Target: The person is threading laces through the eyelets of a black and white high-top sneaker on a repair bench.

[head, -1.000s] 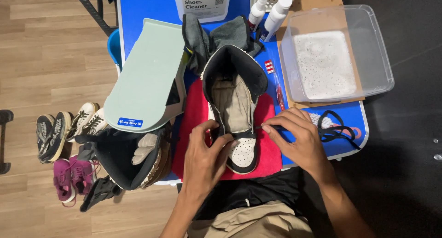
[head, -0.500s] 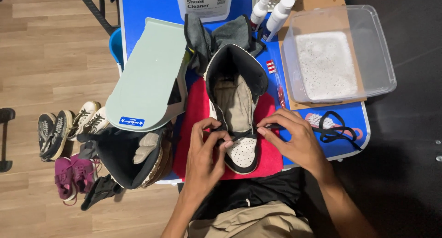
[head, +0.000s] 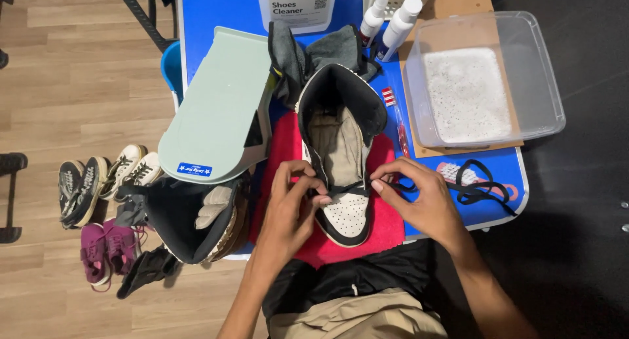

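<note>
A: Left hand [head: 288, 211]?
B: Pinched black lace [head: 347, 189] at shoe's [head: 341, 155] near eyelets.
A: Right hand [head: 422, 201]?
B: Pinched lace's other end. Shoe lay between both hands, on red cloth [head: 386, 224].

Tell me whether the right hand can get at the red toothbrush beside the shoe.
Probably yes: the right hand sits just below the toothbrush, nothing lies between, though it holds the lace.

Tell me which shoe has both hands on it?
The black-and-white high-top sneaker on the red towel, toe toward the person. The other high-top and the floor pairs are untouched.
</note>
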